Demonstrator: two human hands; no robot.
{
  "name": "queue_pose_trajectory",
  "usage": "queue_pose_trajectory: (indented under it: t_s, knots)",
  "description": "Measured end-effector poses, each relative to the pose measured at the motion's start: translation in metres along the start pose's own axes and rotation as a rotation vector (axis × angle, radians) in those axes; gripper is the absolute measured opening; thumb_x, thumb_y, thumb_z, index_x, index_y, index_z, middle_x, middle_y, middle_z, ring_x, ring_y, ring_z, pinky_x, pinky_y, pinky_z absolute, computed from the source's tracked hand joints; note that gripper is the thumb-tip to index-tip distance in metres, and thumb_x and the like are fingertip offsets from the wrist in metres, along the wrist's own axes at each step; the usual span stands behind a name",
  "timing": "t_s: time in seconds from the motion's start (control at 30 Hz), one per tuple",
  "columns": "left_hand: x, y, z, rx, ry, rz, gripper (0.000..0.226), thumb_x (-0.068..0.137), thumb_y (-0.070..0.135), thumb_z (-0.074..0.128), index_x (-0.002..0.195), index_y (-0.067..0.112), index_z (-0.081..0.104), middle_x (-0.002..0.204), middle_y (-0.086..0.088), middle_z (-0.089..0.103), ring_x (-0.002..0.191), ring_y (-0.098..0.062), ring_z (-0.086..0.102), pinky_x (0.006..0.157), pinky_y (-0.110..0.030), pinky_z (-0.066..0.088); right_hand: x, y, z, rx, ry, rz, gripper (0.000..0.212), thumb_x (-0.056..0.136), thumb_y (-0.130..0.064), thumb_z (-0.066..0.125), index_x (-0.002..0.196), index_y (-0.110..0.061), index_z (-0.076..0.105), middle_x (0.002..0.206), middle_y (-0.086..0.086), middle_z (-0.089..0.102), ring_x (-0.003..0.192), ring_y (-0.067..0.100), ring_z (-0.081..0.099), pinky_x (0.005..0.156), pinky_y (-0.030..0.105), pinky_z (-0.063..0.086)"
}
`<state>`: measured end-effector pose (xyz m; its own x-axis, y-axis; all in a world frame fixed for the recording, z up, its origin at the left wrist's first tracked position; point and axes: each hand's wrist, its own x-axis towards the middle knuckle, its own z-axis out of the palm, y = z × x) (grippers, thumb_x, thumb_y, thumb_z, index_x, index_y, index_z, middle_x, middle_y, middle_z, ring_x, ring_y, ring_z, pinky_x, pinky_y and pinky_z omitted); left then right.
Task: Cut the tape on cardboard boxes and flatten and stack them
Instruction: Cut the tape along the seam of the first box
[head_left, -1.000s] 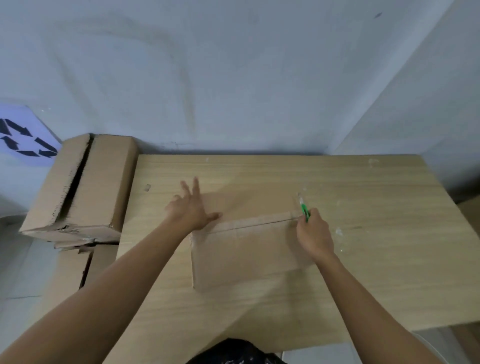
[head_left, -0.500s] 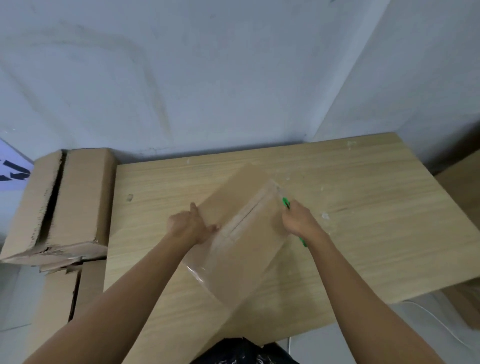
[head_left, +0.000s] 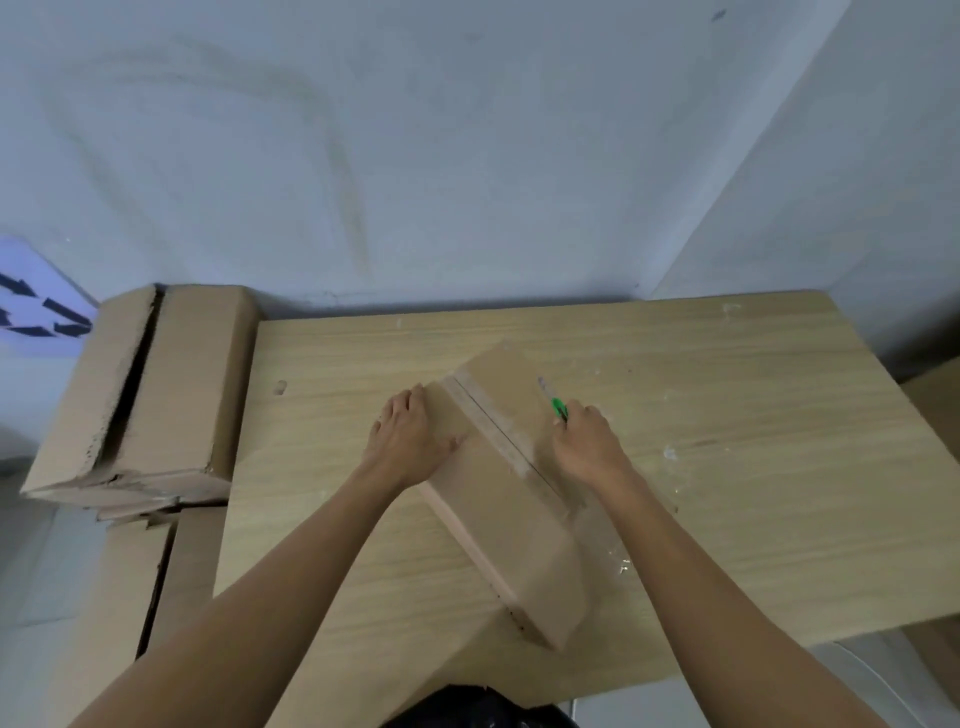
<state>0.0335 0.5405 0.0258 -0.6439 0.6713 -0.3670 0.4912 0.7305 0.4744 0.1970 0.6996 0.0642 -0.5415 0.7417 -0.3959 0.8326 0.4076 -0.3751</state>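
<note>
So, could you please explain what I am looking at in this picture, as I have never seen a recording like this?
There is no machine here: a person wears a camera on the head, and it looks forward and down at their own two bare arms. That is the only view. In front of them is a wooden table set against a wall. A cardboard box lies on it at an angle, with a strip of tape along its top seam. The left hand rests on the box's left side and steadies it. The right hand grips a green-handled cutter, whose blade points away from the person over the box's right side. Left of the table, a stack of cardboard sits on more cardboard.
</note>
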Motion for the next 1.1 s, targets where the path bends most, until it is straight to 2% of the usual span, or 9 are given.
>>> queue_pose_trajectory:
  t_s: [0.07,0.17,0.3,0.43,0.63,0.83,1.1]
  knots:
    - [-0.006,0.0,0.008,-0.004,0.124,-0.036,0.084,0.091,0.056,0.061,0.151,0.008,0.029,0.146,-0.014,0.038,0.138,-0.036,0.036,0.118,-0.053,0.026,-0.001,0.002,0.001,-0.077,0.0,-0.018,0.026,0.104,-0.029,0.038,0.112,-0.012,0.055,0.115,0.013,0.05,0.104,0.034,0.055,0.085,0.038,0.043]
    - [-0.016,0.0,0.019,0.026,0.276,-0.124,0.061,0.092,0.06,0.054,0.128,0.01,0.046,0.126,-0.01,0.045,0.122,-0.032,0.043,0.108,-0.048,0.032,-0.004,0.0,0.004,-0.144,0.025,-0.101,0.019,0.1,-0.032,0.04,0.093,-0.02,0.053,0.102,0.005,0.048,0.095,0.03,0.055,0.079,0.038,0.046]
    - [-0.017,-0.003,0.028,-0.04,0.353,-0.179,0.045,0.097,0.053,0.052,0.116,0.012,0.049,0.119,-0.009,0.05,0.116,-0.031,0.046,0.097,-0.044,0.037,0.0,-0.017,0.019,-0.21,-0.057,-0.342,0.031,0.103,-0.036,0.038,0.112,-0.018,0.063,0.109,0.011,0.056,0.106,0.032,0.056,0.086,0.041,0.048]
    - [-0.018,-0.005,0.034,-0.148,0.355,-0.218,0.03,0.102,0.047,0.046,0.104,0.017,0.047,0.112,-0.007,0.057,0.109,-0.03,0.049,0.088,-0.042,0.038,0.006,-0.041,0.028,-0.325,-0.111,-0.528,0.037,0.106,-0.039,0.035,0.115,-0.016,0.062,0.113,0.013,0.06,0.106,0.035,0.059,0.083,0.041,0.047]
    - [-0.016,-0.014,0.038,-0.409,0.321,-0.304,0.026,0.099,0.047,0.056,0.093,0.022,0.052,0.112,-0.005,0.066,0.108,-0.032,0.053,0.085,-0.042,0.046,0.024,-0.066,0.03,-0.48,-0.19,-0.609,0.038,0.106,-0.04,0.034,0.118,-0.019,0.063,0.117,0.013,0.066,0.106,0.035,0.063,0.083,0.04,0.049]
    - [-0.018,-0.01,0.048,-0.441,0.412,-0.356,0.028,0.097,0.052,0.056,0.09,0.025,0.053,0.101,0.003,0.066,0.102,-0.028,0.057,0.079,-0.04,0.048,0.028,-0.066,0.032,-0.537,-0.192,-0.655,0.038,0.106,-0.038,0.035,0.115,-0.018,0.065,0.116,0.012,0.068,0.106,0.035,0.063,0.081,0.038,0.048]
    - [-0.018,-0.011,0.049,-0.48,0.446,-0.36,0.027,0.095,0.052,0.059,0.087,0.026,0.053,0.093,0.005,0.064,0.096,-0.027,0.059,0.074,-0.037,0.046,0.03,-0.076,0.03,-0.65,-0.217,-0.653,0.039,0.105,-0.038,0.034,0.121,-0.02,0.064,0.129,0.01,0.064,0.116,0.034,0.061,0.09,0.039,0.047]
